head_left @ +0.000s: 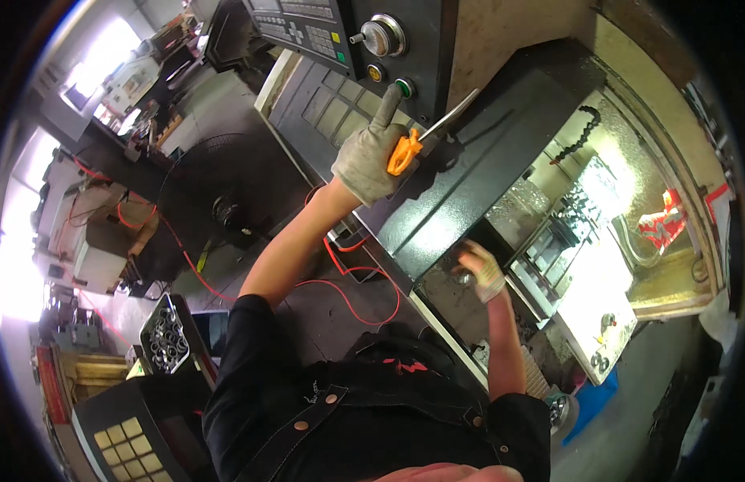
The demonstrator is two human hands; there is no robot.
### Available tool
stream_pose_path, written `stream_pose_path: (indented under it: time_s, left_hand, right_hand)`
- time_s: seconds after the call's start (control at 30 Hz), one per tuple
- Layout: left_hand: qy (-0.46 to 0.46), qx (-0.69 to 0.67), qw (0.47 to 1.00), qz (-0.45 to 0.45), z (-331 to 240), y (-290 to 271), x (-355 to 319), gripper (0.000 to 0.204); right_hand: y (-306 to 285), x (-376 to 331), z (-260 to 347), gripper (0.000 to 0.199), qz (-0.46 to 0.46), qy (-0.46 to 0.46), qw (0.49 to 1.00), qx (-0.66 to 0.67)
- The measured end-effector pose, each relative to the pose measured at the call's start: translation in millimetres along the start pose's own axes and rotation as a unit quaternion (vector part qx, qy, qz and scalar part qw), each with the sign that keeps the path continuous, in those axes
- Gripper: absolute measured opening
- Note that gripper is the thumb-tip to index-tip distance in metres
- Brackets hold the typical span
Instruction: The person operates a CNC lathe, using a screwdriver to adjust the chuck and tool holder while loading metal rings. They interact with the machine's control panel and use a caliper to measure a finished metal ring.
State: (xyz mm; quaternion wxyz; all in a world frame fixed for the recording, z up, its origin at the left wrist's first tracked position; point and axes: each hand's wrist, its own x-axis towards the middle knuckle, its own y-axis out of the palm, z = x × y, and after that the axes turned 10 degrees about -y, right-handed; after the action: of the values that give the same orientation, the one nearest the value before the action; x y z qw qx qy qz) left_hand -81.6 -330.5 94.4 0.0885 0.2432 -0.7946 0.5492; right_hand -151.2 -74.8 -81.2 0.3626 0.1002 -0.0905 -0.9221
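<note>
My left hand (371, 161), in a grey work glove, stretches its index finger to the green button (404, 87) on the dark control panel (428, 48). Its other fingers are closed round a hand tool with an orange handle (404, 153); a long, thin metal shaft points away to the upper right. My right hand (483, 273), also gloved, is by the lower edge of the machine's dark sliding door (461, 185). Its fingers are curled and slightly blurred. A small greyish shape shows at the fingertips, too unclear to name.
Right of the door, the lit machine interior (549, 217) holds a black jointed coolant hose (579, 136). A white board (601, 337) carries small metal parts. To the left, a tray (179, 299) is full of metal rings. A red hose (360, 321) lies across the floor.
</note>
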Motion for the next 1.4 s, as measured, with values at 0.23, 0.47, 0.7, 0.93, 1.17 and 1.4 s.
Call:
stream_pose_path:
  time_s: [0.23,0.47,0.7,0.93,1.17,1.4]
  left_hand:
    - [0.039,0.007,0.999,-0.014,-13.5,-8.6,-0.4,0.036]
    - [0.065,-0.083,0.993,-0.058,11.7,-11.0,-48.1,0.041]
    - [-0.117,-0.497,0.857,-0.069,99.5,110.3,-195.2,0.062]
    - [-0.058,-0.301,0.952,-0.001,93.0,199.4,-245.5,0.048]
    - [0.114,-0.117,0.986,-0.046,50.6,227.1,-273.4,0.046]
    - [0.153,0.001,0.987,0.049,-4.2,217.0,-287.4,0.032]
  right_hand:
    - [83.8,-46.4,-37.2,0.031,0.048,-0.007,0.999,-0.006]
    - [98.2,-54.7,-49.5,0.02,-0.082,-0.029,0.992,0.087]
    - [71.5,-117.4,-51.0,0.021,-0.167,-0.035,0.98,0.1]
    - [33.5,-199.3,-44.7,0.024,-0.247,-0.059,0.964,0.082]
    - [-19.8,-271.2,-67.6,0.027,-0.239,-0.19,0.928,0.212]
    - [-30.0,-338.8,-126.6,0.023,-0.356,-0.167,0.711,0.583]
